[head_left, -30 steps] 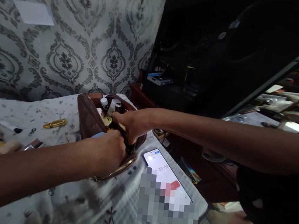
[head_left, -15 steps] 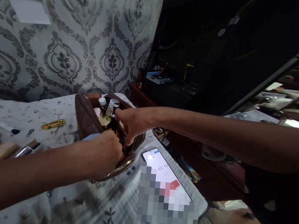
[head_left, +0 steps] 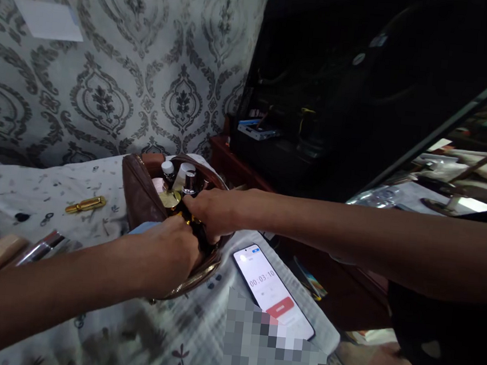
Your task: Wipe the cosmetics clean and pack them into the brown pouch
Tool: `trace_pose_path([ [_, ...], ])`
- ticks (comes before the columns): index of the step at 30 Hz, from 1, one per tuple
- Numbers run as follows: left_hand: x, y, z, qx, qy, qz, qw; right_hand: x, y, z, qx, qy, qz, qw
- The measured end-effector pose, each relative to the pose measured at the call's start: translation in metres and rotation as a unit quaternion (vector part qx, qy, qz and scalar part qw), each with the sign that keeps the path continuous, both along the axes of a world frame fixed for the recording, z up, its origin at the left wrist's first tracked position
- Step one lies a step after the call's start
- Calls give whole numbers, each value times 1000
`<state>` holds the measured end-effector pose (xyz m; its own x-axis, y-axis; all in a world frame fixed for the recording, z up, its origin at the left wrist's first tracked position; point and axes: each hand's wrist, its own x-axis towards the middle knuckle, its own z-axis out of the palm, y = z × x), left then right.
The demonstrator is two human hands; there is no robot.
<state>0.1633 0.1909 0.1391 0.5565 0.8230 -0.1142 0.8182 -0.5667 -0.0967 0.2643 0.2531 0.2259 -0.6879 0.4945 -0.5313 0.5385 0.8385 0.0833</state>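
A brown zip-up bag (head_left: 139,187) stands open on the patterned cloth, filled with cosmetics. My left hand (head_left: 173,249) reaches over the bag's near side with its fingers curled down inside; the fingertips are hidden. From the right, my right hand (head_left: 215,209) dips into the bag, fingers bent, and whatever they hold cannot be made out. Close to its fingers are a silver-capped bottle (head_left: 189,183) and a round gold item (head_left: 170,199). Behind these show a white-capped bottle (head_left: 168,168) and a white tapered container (head_left: 182,176). Something light blue (head_left: 143,227) sits beside my left wrist.
A phone (head_left: 278,295) showing a timer lies right of the bag. On the left are a gold tube (head_left: 86,204), a silver tube (head_left: 41,248) and other cosmetics. The cloth's edge drops off at the right. A large black screen (head_left: 333,93) leans behind.
My right hand has moved slightly down and deeper into the bag, off the silver-capped bottle, which now shows more fully. My left hand stays nearly in place.
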Motion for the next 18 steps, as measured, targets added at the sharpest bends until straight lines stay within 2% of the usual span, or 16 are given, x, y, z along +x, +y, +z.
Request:
trace_pose_path([
  [3, -3, -2, 0, -1, 52, -31, 998, 2, -3, 2, 5, -4, 8, 1000],
  [7, -1, -7, 11, -16, 53, -70, 996, 0, -8, 6, 18, -42, 6, 999],
  [13, 1, -12, 22, -8, 41, -44, 998, 4, -2, -3, 45, -23, 34, 998],
  [18, 1, -4, 22, -65, 54, -28, 996, 12, 2, -10, 34, 33, 30, 998],
])
